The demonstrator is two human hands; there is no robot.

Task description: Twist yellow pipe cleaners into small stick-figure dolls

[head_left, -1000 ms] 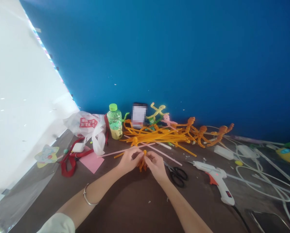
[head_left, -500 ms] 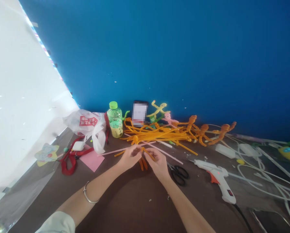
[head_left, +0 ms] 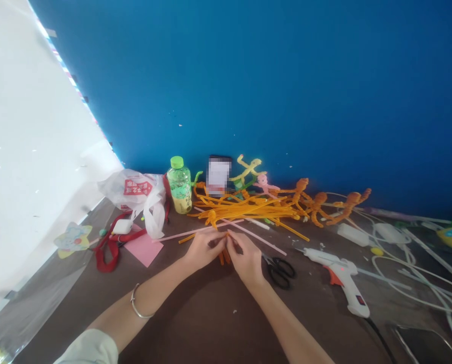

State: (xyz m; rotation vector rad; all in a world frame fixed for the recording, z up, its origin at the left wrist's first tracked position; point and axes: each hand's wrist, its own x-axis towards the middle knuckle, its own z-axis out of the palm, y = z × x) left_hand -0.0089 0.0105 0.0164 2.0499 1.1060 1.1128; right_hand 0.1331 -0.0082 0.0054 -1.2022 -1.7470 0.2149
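Observation:
My left hand and my right hand meet fingertip to fingertip above the table. Both are closed in a pinch on an orange pipe cleaner, most of which their fingers hide. Orange fuzzy strands hang below the fingertips. Just beyond my hands, a pile of orange pipe cleaners lies across the table, with pink pipe cleaners in front of it. Black-handled scissors rest beside my right hand.
A white glue gun and tangled white cables occupy the right. Orange twisted figures stand at the back. Leftward are a green-capped bottle, a plastic bag, a red strap and pink paper. A blue wall rises behind.
My fingertips have come together in a tighter pinch. The orange length that showed along my right fingers is now mostly hidden, and my left hand has shifted slightly right.

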